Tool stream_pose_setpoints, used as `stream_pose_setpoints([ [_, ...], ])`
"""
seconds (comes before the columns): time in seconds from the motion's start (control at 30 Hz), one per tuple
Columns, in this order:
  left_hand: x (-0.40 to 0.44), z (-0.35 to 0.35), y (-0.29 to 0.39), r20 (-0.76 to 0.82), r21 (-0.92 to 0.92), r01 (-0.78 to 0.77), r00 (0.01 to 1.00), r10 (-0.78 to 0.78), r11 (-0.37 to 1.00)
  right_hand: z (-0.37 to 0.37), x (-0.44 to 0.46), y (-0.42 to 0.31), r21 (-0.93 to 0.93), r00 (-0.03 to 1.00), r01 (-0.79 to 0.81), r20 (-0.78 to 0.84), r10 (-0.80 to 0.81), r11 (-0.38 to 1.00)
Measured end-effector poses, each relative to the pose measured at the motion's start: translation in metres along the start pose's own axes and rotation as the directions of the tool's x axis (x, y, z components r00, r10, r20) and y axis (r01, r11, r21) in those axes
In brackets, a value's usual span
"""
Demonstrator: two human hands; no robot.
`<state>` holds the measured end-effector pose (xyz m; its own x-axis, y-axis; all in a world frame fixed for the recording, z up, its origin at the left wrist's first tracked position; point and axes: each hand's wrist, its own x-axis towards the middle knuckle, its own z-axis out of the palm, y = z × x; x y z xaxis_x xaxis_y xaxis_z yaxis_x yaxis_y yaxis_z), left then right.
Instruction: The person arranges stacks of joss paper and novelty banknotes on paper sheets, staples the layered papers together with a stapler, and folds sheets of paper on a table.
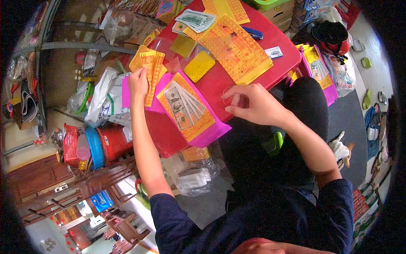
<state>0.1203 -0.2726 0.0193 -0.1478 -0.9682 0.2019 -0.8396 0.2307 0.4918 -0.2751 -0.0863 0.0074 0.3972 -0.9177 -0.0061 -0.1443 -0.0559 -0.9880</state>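
Observation:
My left hand (138, 84) is closed around a sheaf of yellow joss paper (153, 67) with orange print, at the table's left side. My right hand (258, 103) hovers over the near right edge, thumb and fingers curled together. A thin pale loop (224, 96), like a rubber band, shows at its fingertips. Between the hands lies a bundle of magenta paper (218, 129), yellow printed paper and fanned dollar-style notes (182, 106). Another magenta sheet lies partly under my left hand's papers.
On the red table (287, 38) are large yellow printed sheets (237, 51), a note stack (195, 20), a gold pad (199, 66), a blue stapler-like object (253, 33) and a small white box (274, 52). Another bundle (318, 72) stands right. A dog (341, 149) lies on the floor.

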Motion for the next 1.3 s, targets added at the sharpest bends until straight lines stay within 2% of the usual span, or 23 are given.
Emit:
stream_pose_setpoints([
  [0.57,-0.001,0.0,-0.003,0.01,-0.036,-0.006,1.0,0.006,0.999,0.001,0.0,0.002,0.004,1.0,-0.023,0.005,0.023,1.0],
  [0.87,-0.003,0.0,0.002,-0.003,-0.007,-0.003,1.0,0.003,1.0,0.0,0.0,0.0,0.003,1.0,-0.019,0.007,0.019,1.0],
  [0.97,-0.004,-0.005,0.011,0.041,0.081,0.049,0.998,-0.053,0.995,0.0,0.0,0.002,0.0,1.0,-0.01,0.007,0.01,1.0],
  [1.17,-0.002,0.001,-0.004,-0.008,-0.041,0.037,0.999,-0.037,0.998,0.002,0.0,0.003,-0.007,1.0,-0.011,0.002,0.011,1.0],
  [1.3,-0.002,0.002,-0.004,-0.034,-0.051,0.007,0.999,-0.008,0.999,0.002,0.0,0.004,-0.003,1.0,-0.006,0.006,0.006,1.0],
])
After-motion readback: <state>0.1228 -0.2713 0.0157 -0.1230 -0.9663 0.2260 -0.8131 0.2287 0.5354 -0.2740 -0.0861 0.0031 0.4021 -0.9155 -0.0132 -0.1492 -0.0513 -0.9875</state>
